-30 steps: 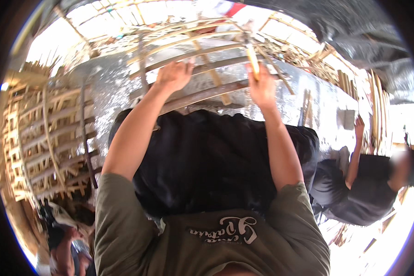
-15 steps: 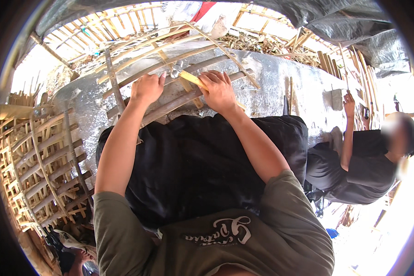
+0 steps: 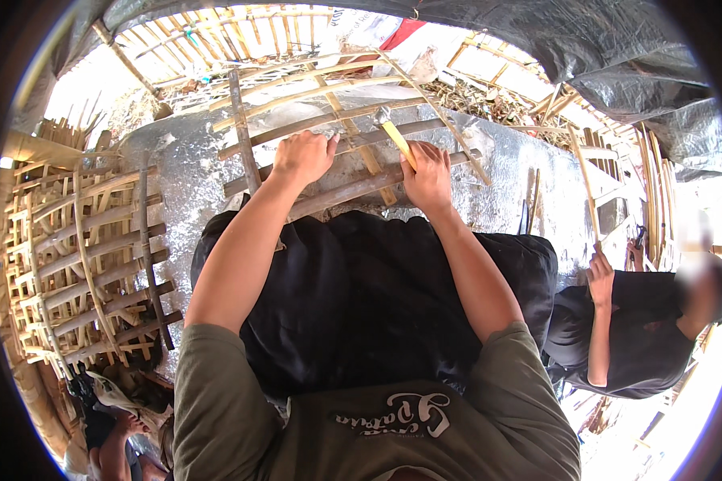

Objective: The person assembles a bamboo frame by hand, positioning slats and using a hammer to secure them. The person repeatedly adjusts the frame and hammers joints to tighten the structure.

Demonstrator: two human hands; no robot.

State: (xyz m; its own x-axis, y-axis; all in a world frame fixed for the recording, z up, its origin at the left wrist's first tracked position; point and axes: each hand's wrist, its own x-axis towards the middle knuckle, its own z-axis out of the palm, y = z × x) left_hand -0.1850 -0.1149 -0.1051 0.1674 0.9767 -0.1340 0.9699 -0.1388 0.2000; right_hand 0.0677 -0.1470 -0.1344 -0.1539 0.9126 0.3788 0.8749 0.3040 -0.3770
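My right hand (image 3: 429, 175) is wrapped round the yellow handle of a hammer (image 3: 396, 138). The metal head points up and away from me, above the slats and apart from my left hand. My left hand (image 3: 303, 157) rests closed on a lattice of bamboo slats (image 3: 285, 126), its thumb and fingers together; whatever it pinches is too small to make out. Long strips and crosspieces make up the lattice, which lies in front of me on a grey, shiny-looking surface (image 3: 188, 172). Black cloth (image 3: 345, 297) covers my lap.
Finished-looking bamboo lattices (image 3: 88, 272) are stacked at my left. On the right a co-worker in black (image 3: 634, 329) holds a thin strip (image 3: 583, 180). Wood scraps (image 3: 489, 103) lie at the back, and dark plastic sheeting (image 3: 602, 40) hangs overhead. Another person's arm (image 3: 116, 441) shows at lower left.
The hammer head has moved away from my left hand and now points more upward. The whole view has shifted, with the lattice appearing further right. The co-worker's hand has lowered.
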